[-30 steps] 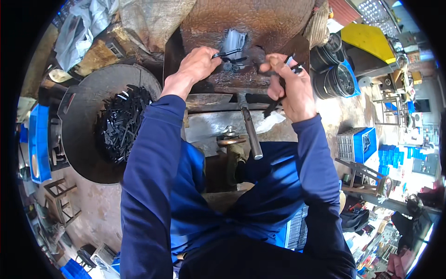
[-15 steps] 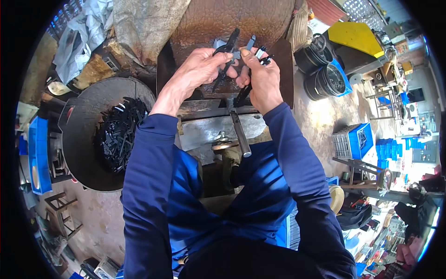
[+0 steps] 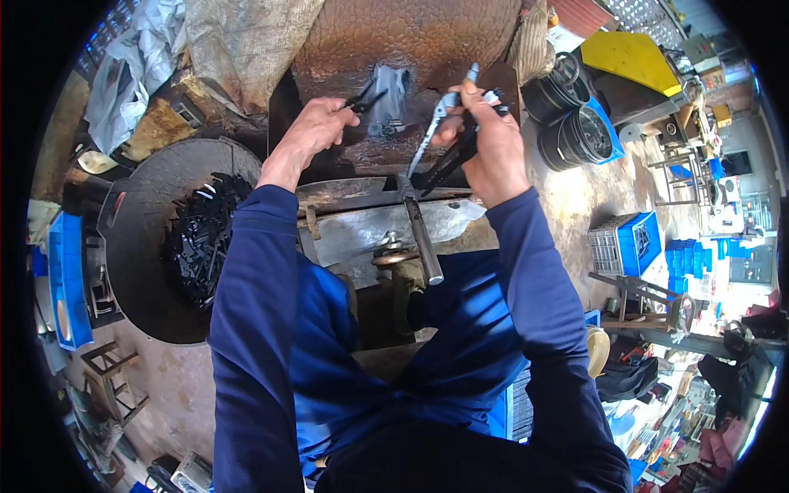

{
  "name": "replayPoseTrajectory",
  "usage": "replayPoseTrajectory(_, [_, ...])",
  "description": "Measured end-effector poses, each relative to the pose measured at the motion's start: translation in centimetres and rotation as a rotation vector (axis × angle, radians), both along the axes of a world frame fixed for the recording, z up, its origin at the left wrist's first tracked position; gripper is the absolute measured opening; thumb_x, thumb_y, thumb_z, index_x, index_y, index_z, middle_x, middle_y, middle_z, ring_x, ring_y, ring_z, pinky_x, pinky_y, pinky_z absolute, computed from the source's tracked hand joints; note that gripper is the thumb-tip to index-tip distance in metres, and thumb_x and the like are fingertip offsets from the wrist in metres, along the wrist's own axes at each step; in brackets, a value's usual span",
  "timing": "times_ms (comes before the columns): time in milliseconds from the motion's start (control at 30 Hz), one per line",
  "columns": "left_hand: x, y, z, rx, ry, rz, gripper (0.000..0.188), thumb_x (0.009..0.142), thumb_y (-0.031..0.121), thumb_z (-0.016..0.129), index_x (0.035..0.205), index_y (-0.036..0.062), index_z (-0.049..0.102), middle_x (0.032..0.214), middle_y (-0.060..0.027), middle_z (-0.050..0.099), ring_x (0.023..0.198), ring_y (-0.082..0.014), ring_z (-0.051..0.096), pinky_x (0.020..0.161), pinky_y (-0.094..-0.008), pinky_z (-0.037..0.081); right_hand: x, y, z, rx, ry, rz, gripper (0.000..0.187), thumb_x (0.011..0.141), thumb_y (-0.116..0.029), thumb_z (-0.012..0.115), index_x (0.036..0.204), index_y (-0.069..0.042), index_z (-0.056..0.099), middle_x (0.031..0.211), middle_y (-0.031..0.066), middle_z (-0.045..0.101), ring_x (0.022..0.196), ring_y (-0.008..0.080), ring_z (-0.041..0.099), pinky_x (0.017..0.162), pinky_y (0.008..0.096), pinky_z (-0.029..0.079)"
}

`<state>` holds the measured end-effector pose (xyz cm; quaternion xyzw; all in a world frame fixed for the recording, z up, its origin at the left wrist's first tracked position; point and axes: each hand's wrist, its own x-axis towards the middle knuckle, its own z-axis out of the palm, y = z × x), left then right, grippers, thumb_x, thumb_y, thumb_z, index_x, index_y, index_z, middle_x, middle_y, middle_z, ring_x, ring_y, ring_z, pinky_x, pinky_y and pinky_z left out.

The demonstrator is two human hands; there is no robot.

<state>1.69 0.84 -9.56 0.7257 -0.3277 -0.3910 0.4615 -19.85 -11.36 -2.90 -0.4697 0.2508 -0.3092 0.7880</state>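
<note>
My left hand [image 3: 316, 135] is closed around a small dark metal piece [image 3: 367, 99] with two thin prongs sticking out toward the middle. My right hand [image 3: 496, 144] grips several flat metal pieces. One of them is a grey, shiny, curved piece [image 3: 433, 127] slanting down from the fingers; darker pieces [image 3: 452, 160] lie bundled under the palm. Their exact kind cannot be made out. Between my hands is a wet, grey, shiny patch [image 3: 391, 94] in a brown, rough-surfaced panel [image 3: 411, 37]. Below it a metal rod [image 3: 422, 242] points toward me.
At my left stands a large dark tub [image 3: 136, 255] holding a heap of black metal pieces [image 3: 205, 238]. Black buckets [image 3: 575, 135] stand to the right, beside a yellow cover [image 3: 629, 66]. A blue and grey crate [image 3: 625, 244] is farther right. A metal plate [image 3: 353, 234] crosses before my knees.
My hands have moved apart, the left one leftward with a dark piece, the right one rightward with the others. The wet grey patch between them has come into sight.
</note>
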Motion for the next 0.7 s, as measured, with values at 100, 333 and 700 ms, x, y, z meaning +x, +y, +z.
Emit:
replayPoseTrajectory(100, [-0.2,-0.6,-0.4,0.023,-0.106,-0.088,0.018,0.091,0.016,0.059,0.095,0.0016,0.069,0.068,0.0013,0.056,0.058,-0.0076,0.043,0.055,-0.0251,0.034,-0.7,-0.6,0.6,0.088,-0.004,-0.077,0.023,0.1,-0.026,0.058,0.101,-0.003,0.06,0.089,0.0098,0.062,0.073,0.0228,0.065,0.075,0.0448,0.059])
replayPoseTrajectory(333, [0.4,-0.4,-2.1,-0.105,-0.246,-0.205,0.02,0.091,0.014,0.059,0.101,0.0002,0.069,0.073,-0.0004,0.054,0.07,-0.0117,0.049,0.066,-0.0279,0.042,-1.0,-1.1,0.4,0.262,-0.095,-0.085,0.023,0.1,-0.029,0.058,0.101,-0.006,0.057,0.097,0.0097,0.062,0.094,0.0282,0.066,0.092,0.0487,0.055])
replayPoseTrajectory(700, [-1.4,-0.4,2.2,0.047,-0.612,-0.193,0.029,0.094,0.02,0.056,0.114,0.0024,0.069,0.094,-0.0136,0.069,0.085,-0.0205,0.064,0.078,-0.0323,0.05,-2.4,-2.1,-0.1,0.268,-0.134,-0.052,0.022,0.096,-0.027,0.066,0.101,-0.007,0.058,0.087,0.0056,0.062,0.062,0.0136,0.053,0.061,0.0311,0.048])
